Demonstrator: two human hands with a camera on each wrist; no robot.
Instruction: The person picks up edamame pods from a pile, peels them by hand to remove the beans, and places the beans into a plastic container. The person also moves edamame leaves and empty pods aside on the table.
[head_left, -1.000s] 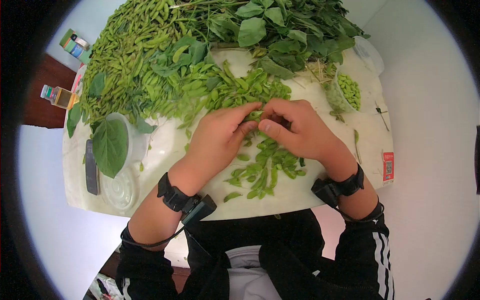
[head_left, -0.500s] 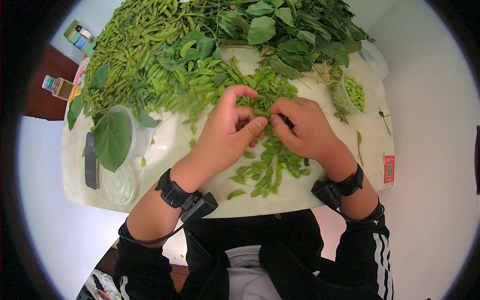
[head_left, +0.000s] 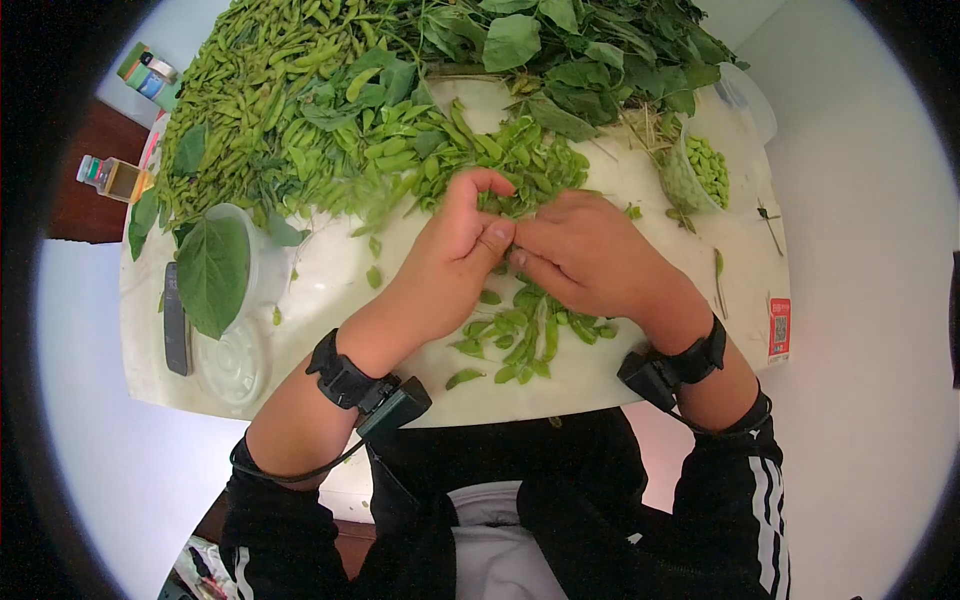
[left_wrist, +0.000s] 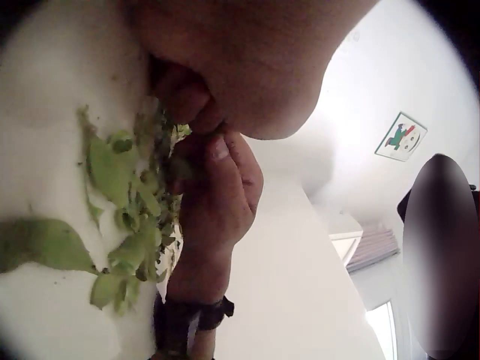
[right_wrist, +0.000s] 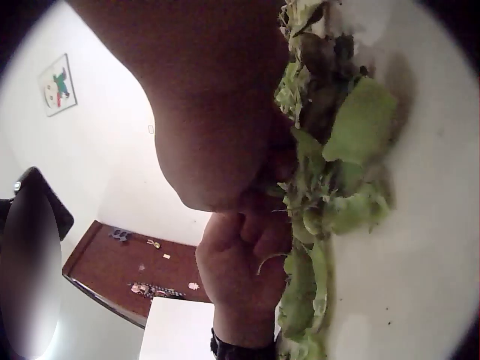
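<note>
Both hands meet over the table in the head view, fingertip to fingertip. The left hand point(head_left: 440, 270) pinches with thumb and curled fingers, its index finger raised in an arch. The right hand point(head_left: 605, 260) bends its fingers and thumb against the left thumb. Between them a green soybean pod point(right_wrist: 276, 189) is mostly hidden by the fingers. Just below the hands lies a small pile of pods point(head_left: 525, 335). Beyond the fingertips is a mound of bright green pods and husks point(head_left: 545, 160). At the right stands a clear tub of shelled green beans point(head_left: 709, 172).
A large heap of pods point(head_left: 250, 120) covers the back left, with leafy stalks point(head_left: 600, 80) at the back right. On the left are a white tub point(head_left: 268, 265) under a big leaf point(head_left: 213, 280), a clear lid point(head_left: 232, 368), a black phone point(head_left: 176, 325) and a bottle point(head_left: 112, 178).
The hands parted slightly half a second ago, with the left index finger lifting, and are now together again. The right hand has shifted left to the left thumb.
</note>
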